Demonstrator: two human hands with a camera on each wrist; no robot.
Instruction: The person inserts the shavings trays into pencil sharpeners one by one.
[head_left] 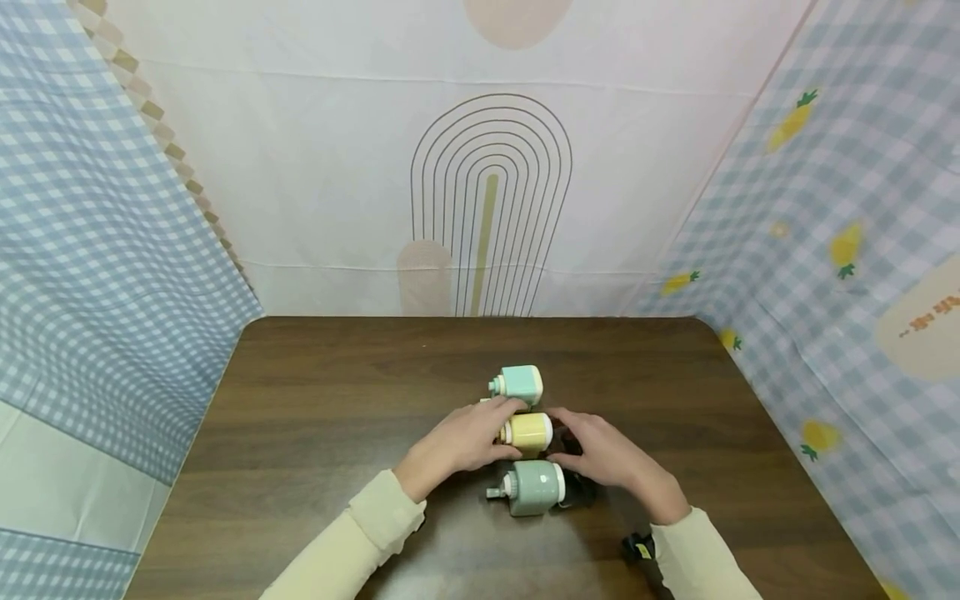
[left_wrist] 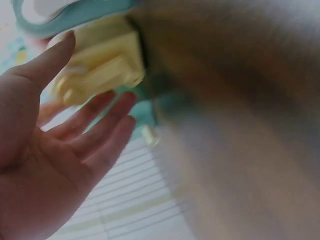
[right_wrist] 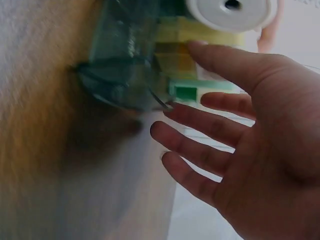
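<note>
Three crank pencil sharpeners lie in a column at the middle of the table. The mint one is farthest, the yellow one between, the grey-green one nearest. My left hand is at the yellow sharpener's crank end, thumb and loosely extended fingers on either side. My right hand is at its white end, fingers spread, thumb toward me. In the left wrist view the yellow crank lies between thumb and fingers. The right wrist view shows a white round face with a dark hole. Contact is unclear.
The dark wooden table is backed by a white cloth with arch patterns. Blue checked cloths hang at the left and right. A small black device sits by the right cuff.
</note>
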